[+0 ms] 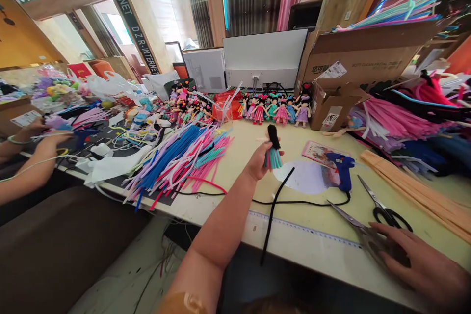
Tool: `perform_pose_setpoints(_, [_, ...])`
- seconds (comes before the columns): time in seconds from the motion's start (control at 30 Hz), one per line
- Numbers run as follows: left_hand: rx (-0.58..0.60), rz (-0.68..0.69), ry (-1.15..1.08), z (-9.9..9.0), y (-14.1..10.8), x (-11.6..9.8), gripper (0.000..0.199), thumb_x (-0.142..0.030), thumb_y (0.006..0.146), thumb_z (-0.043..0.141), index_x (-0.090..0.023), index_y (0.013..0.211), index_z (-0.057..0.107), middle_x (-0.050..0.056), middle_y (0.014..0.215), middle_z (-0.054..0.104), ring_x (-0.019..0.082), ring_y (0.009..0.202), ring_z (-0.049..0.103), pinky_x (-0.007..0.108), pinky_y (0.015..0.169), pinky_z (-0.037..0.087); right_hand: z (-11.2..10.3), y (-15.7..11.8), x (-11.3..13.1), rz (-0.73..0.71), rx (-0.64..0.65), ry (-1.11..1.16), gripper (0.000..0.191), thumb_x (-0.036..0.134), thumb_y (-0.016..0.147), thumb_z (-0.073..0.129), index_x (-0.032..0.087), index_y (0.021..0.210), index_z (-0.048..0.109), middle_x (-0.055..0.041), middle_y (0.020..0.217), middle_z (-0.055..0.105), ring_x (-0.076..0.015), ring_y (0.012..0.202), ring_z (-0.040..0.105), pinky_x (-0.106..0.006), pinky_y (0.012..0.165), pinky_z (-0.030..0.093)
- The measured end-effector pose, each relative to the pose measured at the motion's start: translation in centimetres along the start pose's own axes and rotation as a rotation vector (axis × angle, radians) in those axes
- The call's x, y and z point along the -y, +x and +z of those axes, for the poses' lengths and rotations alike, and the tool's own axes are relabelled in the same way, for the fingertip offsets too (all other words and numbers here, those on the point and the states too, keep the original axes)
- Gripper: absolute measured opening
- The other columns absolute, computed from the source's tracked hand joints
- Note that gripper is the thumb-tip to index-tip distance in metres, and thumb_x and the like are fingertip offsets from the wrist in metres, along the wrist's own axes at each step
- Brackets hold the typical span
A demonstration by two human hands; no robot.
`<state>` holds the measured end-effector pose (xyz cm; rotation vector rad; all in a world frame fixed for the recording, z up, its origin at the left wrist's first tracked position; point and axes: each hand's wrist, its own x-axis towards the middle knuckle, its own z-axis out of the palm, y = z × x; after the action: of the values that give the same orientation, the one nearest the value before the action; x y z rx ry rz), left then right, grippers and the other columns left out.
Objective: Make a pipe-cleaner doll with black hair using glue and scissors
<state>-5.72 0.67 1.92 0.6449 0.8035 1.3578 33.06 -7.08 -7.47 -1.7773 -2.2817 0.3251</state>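
My left hand (258,161) is closed around a small doll (273,154) made of fuzzy chenille stems, with black hair and a striped teal and pink skirt. At the lower right, my right hand (415,260) has its fingers around the dark handles of a pair of scissors (362,230), whose blades point up and left. The handles are blurred and partly hidden by the hand. A second pair of scissors (375,201) lies just beyond. A black chenille stem (274,216) lies over the table edge below the doll.
A blue glue gun (343,169) with a black cable rests near a white round sheet (301,176). Bundled colourful stems (184,157) lie left, beige stems (415,191) right. Finished dolls (275,110) line the back by a cardboard box (327,103). Another person's arms (37,157) work at far left.
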Motion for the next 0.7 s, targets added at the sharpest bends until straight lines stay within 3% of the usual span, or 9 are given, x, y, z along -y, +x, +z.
perform_pose_setpoints(0.1, [-0.093, -0.015, 0.044, 0.1, 0.2, 0.0, 0.035, -0.026, 0.088, 0.045, -0.016, 0.117, 0.061, 0.005, 0.091, 0.067, 0.016, 0.078, 0.066, 0.025, 0.064, 0.049, -1.4, -0.3, 1.8, -0.045, 0.087, 0.042, 0.051, 0.046, 0.076, 0.051, 0.028, 0.122, 0.06, -0.0121, 0.118, 0.065, -0.0274, 0.104, 0.065, -0.039, 0.087, 0.053])
perform_pose_setpoints(0.33, [-0.182, 0.069, 0.01, 0.2, 0.9, -0.2, 0.015, -0.017, 0.086, 0.053, -0.014, 0.095, 0.064, 0.001, 0.073, 0.067, 0.011, 0.063, 0.065, 0.02, 0.054, 0.05, -4.4, -1.3, 6.2, -0.142, 0.005, 0.044, 0.039, 0.02, 0.079, 0.052, 0.022, 0.117, 0.061, -0.0092, 0.107, 0.064, -0.0205, 0.097, 0.062, -0.032, 0.087, 0.049])
perform_pose_setpoints(0.53, [-0.277, 0.085, -0.048, -0.2, 1.3, -0.7, 0.009, -0.016, 0.086, 0.054, -0.015, 0.084, 0.062, -0.001, 0.066, 0.065, 0.012, 0.056, 0.063, 0.019, 0.047, 0.05, -4.7, -2.8, 5.9, -0.029, -0.04, 0.163, 0.047, 0.017, 0.076, 0.054, 0.025, 0.122, 0.058, -0.006, 0.104, 0.063, -0.0184, 0.089, 0.062, -0.029, 0.078, 0.049])
perform_pose_setpoints(0.7, [-0.294, 0.064, -0.038, -0.2, 1.4, -0.4, 0.009, -0.019, 0.087, 0.055, -0.015, 0.084, 0.063, -0.001, 0.066, 0.066, 0.012, 0.055, 0.063, 0.02, 0.045, 0.048, -4.7, -3.6, 4.4, 0.13, -0.144, 0.309, 0.041, 0.025, 0.078, 0.054, 0.022, 0.118, 0.061, -0.0045, 0.094, 0.064, -0.0168, 0.079, 0.06, -0.029, 0.072, 0.049])
